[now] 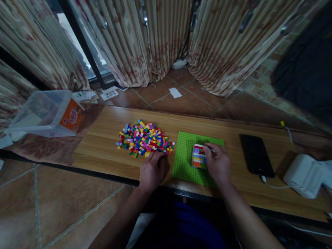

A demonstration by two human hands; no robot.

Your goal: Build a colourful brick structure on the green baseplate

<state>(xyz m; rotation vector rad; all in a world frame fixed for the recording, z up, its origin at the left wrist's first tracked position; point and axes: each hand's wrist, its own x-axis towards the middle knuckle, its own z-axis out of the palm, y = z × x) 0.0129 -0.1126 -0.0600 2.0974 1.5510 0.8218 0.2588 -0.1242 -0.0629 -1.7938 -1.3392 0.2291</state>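
A small block of stacked toy bricks (pixel 198 158), striped in red, purple, yellow, blue and orange, sits on a green studded baseplate (pixel 182 163). My right hand (pixel 218 162) is closed at the block's right side, with the thumb at its top edge; the hand hides part of the block. To the left, a heap of loose multicoloured toy bricks (pixel 144 138) lies on the wooden board. My left hand (pixel 152 172) rests at the heap's near right edge, its fingers curled down and together. Whatever is between those fingertips is hidden.
A black phone (pixel 256 155) with a white cable lies right of the baseplate, beside a white box-shaped device (pixel 302 176). At the far left stands a clear plastic bin (pixel 49 115) with an orange label. Curtains (pixel 147 41) hang beyond the wooden tabletop (pixel 98 146).
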